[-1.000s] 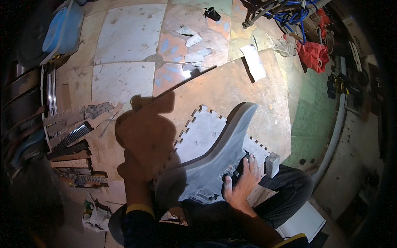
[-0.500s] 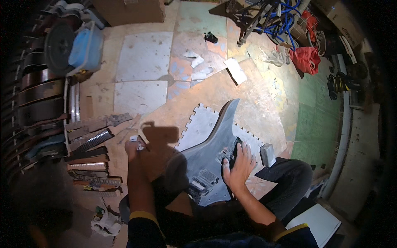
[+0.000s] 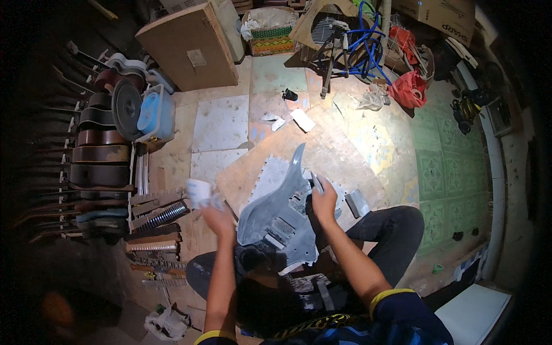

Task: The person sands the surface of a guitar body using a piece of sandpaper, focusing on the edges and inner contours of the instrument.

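Observation:
A grey electric guitar body [image 3: 265, 208], with a long pointed horn and cut-out cavities, leans tilted before my lap. My right hand [image 3: 324, 202] is closed round its right edge, beside the upper cavity, with the thumb side showing. My left hand [image 3: 218, 218] is raised left of the body, apart from it. Its fingers, smeared by motion, pinch a folded white sheet [image 3: 199, 191] that looks like sandpaper. Beyond the right hand, a grey rectangular block [image 3: 357, 203] rests next to my knee. Part of the body's lower edge is hidden in shadow by my lap.
A wooden board [image 3: 345, 152] and a white foam mat [image 3: 272, 171] with toothed edges lie under the work. Guitar necks [image 3: 155, 221] lie at the left, near a rack of guitar bodies [image 3: 100, 155]. Blue hoses [image 3: 368, 60] and a red bag [image 3: 408, 89] are at the far right.
The guitar body has tilted up, and my right hand has gone from lying spread on its face to gripping its edge. My left hand has lifted with the white sheet. The view has shifted.

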Tool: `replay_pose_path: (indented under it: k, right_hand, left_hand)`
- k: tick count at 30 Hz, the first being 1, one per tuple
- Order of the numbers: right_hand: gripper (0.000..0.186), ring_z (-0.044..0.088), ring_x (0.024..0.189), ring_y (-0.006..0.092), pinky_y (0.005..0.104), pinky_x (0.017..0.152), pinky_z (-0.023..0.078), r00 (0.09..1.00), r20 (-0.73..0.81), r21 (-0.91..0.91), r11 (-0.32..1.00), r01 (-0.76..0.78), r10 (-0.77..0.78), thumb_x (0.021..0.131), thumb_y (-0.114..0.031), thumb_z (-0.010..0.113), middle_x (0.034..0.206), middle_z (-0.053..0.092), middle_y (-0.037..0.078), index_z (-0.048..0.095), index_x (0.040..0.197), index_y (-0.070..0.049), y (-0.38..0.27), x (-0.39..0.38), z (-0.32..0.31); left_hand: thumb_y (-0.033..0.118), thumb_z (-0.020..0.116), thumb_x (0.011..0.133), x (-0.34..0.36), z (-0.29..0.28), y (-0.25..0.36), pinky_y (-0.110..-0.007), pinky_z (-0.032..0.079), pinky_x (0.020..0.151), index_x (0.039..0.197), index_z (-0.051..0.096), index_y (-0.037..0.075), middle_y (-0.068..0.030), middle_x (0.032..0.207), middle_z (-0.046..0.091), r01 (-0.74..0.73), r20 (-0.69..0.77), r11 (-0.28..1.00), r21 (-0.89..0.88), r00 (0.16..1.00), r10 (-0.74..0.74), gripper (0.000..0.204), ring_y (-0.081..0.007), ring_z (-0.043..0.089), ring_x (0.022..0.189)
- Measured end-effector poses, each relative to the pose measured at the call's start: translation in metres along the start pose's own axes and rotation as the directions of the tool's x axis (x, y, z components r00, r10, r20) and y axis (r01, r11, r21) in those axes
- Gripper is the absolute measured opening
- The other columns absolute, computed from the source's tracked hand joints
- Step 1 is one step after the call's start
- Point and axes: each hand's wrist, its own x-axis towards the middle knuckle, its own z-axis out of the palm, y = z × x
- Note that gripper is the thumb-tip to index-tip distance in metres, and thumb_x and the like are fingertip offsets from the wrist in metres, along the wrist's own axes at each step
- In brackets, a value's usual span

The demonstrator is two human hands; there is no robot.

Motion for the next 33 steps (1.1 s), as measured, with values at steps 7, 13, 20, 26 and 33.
replay_pose_path:
  k: [7,13,20,26,33]
  right_hand:
    - [0.046,0.058,0.122,0.0403,0.0432,0.109,0.043,0.959,0.03,0.036,0.959,0.279,-0.281,0.079,0.005,0.053,0.127,0.062,0.027,0.062,0.124,0.006,-0.016,0.093,0.021]
    - [0.047,0.058,0.118,0.0434,0.0462,0.103,0.047,0.872,0.392,-0.204,0.897,0.393,-0.293,0.08,0.008,0.05,0.128,0.06,0.03,0.059,0.127,0.006,-0.025,0.075,0.032]
    - [0.03,0.063,0.1,0.0465,0.0508,0.09,0.05,0.901,0.41,-0.245,0.934,0.261,-0.144,0.077,0.006,0.051,0.102,0.066,0.031,0.069,0.1,0.003,-0.06,0.097,-0.004]
    - [0.033,0.064,0.099,0.0459,0.0513,0.088,0.052,0.843,0.448,-0.265,0.857,0.443,-0.297,0.081,0.006,0.048,0.104,0.067,0.029,0.064,0.11,0.004,-0.027,0.083,0.02]
    - [0.033,0.062,0.104,0.0466,0.0486,0.09,0.052,0.868,0.362,-0.171,0.891,0.421,-0.34,0.081,0.002,0.051,0.108,0.066,0.029,0.066,0.11,0.004,-0.046,0.116,0.004]
  left_hand:
    - [0.035,0.069,0.088,-0.065,-0.002,0.109,-0.052,0.039,0.102,0.125,0.064,0.003,-0.0224,0.12,0.055,0.031,0.213,0.993,-0.114,0.977,-0.007,0.049,-0.0403,0.049,0.119]
    - [0.035,0.063,0.09,-0.076,0.005,0.115,-0.051,0.036,0.103,0.124,0.064,0.002,-0.022,0.125,0.054,-0.056,0.218,0.998,0.026,0.975,0.049,0.047,-0.0383,0.046,0.122]
    - [0.037,0.06,0.092,-0.073,0.005,0.114,-0.052,0.036,0.104,0.124,0.065,0.002,-0.0221,0.127,0.055,-0.073,0.251,0.997,0.038,0.966,0.061,0.048,-0.0374,0.047,0.125]
    - [0.038,0.06,0.091,-0.072,0.009,0.117,-0.053,0.037,0.103,0.123,0.065,0.003,-0.0221,0.127,0.055,-0.064,0.238,0.998,0.015,0.969,0.059,0.047,-0.0373,0.047,0.125]
    - [0.036,0.062,0.09,-0.073,0.004,0.118,-0.053,0.036,0.104,0.126,0.063,0.003,-0.0219,0.128,0.053,-0.049,0.25,0.999,0.011,0.967,0.045,0.048,-0.0384,0.046,0.125]
